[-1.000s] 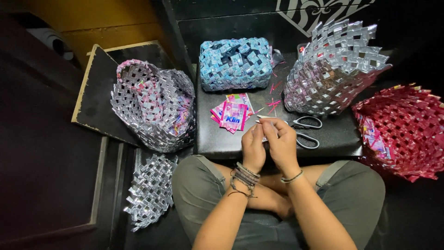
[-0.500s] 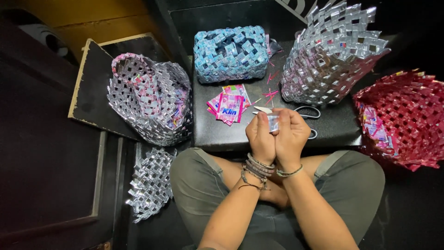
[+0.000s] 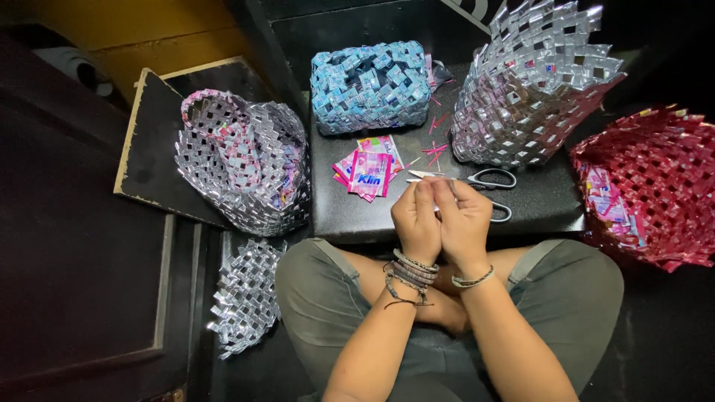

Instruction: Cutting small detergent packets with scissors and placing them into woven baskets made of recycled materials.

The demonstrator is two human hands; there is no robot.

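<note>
Since the earlier frame the silvery strip that showed between the palms has been covered, and the two hands have been drawn closer together; the left hand (image 3: 415, 223) and the right hand (image 3: 463, 221) are now pressed side by side, wrists nearly touching, fingers curled inward and fingertips met at the top; the grip of each hand is closed on a small folded piece, of which hardly anything can be seen; both forearms are raised from the lap, bracelets being worn on each wrist; the hands are held over the near edge of the dark worktop (image 3: 536, 201); scissors (image 3: 477, 186) are lain just beyond the fingertips, pink sachets (image 3: 369, 173) to the left of them; a blue woven basket (image 3: 371, 85) and a silver woven basket (image 3: 529, 85) are stood further back.
</note>
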